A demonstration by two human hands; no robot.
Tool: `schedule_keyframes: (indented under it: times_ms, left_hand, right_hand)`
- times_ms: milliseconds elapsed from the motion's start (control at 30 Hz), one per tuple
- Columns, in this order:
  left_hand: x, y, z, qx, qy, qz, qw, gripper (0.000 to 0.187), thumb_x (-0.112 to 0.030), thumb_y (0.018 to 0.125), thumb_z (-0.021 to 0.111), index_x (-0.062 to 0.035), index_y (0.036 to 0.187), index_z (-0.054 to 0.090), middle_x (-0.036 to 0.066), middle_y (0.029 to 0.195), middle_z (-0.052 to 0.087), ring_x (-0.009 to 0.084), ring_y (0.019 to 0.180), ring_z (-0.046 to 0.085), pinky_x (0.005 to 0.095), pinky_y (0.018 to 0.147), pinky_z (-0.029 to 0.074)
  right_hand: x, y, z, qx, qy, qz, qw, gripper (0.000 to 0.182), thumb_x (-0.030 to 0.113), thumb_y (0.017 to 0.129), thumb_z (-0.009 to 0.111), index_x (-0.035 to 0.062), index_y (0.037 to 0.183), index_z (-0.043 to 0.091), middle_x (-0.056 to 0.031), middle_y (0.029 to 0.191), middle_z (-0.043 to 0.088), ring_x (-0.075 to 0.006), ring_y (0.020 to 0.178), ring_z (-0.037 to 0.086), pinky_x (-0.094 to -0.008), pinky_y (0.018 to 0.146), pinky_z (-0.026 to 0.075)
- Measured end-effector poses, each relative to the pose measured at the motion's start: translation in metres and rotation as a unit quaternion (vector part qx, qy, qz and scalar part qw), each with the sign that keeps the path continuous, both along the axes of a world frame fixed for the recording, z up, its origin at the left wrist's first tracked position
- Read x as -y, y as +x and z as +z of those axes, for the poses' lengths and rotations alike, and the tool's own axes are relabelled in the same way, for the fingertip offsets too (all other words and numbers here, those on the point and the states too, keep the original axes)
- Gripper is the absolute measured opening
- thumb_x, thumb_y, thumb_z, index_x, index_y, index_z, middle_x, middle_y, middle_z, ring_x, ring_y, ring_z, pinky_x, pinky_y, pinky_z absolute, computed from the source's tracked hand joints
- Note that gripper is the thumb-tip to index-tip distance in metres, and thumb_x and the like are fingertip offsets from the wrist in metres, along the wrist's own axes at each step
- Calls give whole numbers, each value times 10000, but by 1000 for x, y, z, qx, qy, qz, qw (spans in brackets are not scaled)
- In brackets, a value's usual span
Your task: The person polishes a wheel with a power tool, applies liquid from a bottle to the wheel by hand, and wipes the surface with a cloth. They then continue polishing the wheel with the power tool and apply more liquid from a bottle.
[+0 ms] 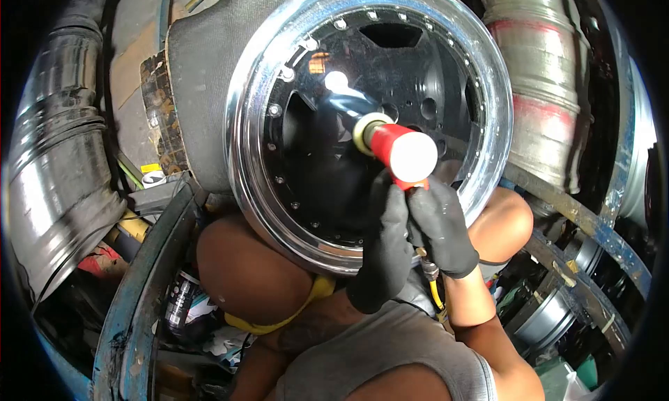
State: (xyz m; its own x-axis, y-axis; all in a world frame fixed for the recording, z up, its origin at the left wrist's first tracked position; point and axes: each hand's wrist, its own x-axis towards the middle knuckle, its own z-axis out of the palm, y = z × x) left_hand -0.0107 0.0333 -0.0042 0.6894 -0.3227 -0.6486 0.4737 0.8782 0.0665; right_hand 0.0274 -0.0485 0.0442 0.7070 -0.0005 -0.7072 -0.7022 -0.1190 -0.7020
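- Your right hand [444, 227], in a black knit glove, has its fingers curled tight around the lower part of the red polishing tool [398, 153], at about 5 o'clock from the middle of the wheel
- Your left hand [385, 244], in the same kind of glove, lies just beside it at 7 o'clock of the tool; the fingers are bent around the tool body and touch the right glove
- The tool is a short red cylinder with a flat white end turned to you, and a pale yellow round pad at its far end presses on the wheel face
- The wheel [279, 213] is round, with a glossy black centre, a ring of small bolts and a wide shiny chrome lip; it leans on your bare knees
- A yellow hose [436, 293] hangs down from the tool at 6 o'clock
- At 9 o'clock stands a dull grey metal barrel [56, 171] with ribs; at 2 o'clock another barrel [540, 87] with red stains
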Motion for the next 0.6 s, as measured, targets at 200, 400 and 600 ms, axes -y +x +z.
schedule_keyframes:
  times_ms: [200, 400, 600]
  left_hand:
    - [-18, 11, -7, -19, 143, 3, 990, 515, -442, 1088, 333, -91, 1461, 388, 36, 1297, 532, 131, 1202, 532, 316, 1031, 427]
    - [-4, 7, -3, 76, 112, -46, 990, 381, -377, 1085, 412, -108, 1343, 493, 8, 1190, 553, 80, 1090, 526, 265, 942, 438]
    - [-25, 19, 7, 32, 177, -26, 983, 384, -432, 1083, 384, -100, 1200, 536, -12, 994, 566, 33, 873, 536, 221, 714, 445]
  right_hand:
    - [-19, 26, -7, 36, 17, 114, 993, 290, 259, 993, 596, 2, 1124, 627, -2, 791, 602, -49, 696, 545, -243, 614, 444]
    - [-2, 8, 4, 1, -69, 20, 997, 252, 230, 1002, 524, 4, 1069, 613, 16, 723, 550, -31, 599, 470, -223, 529, 359]
    - [-21, 14, 0, 39, -63, 68, 995, 287, 266, 1016, 542, -6, 1075, 613, 14, 741, 563, -43, 632, 486, -236, 556, 377]
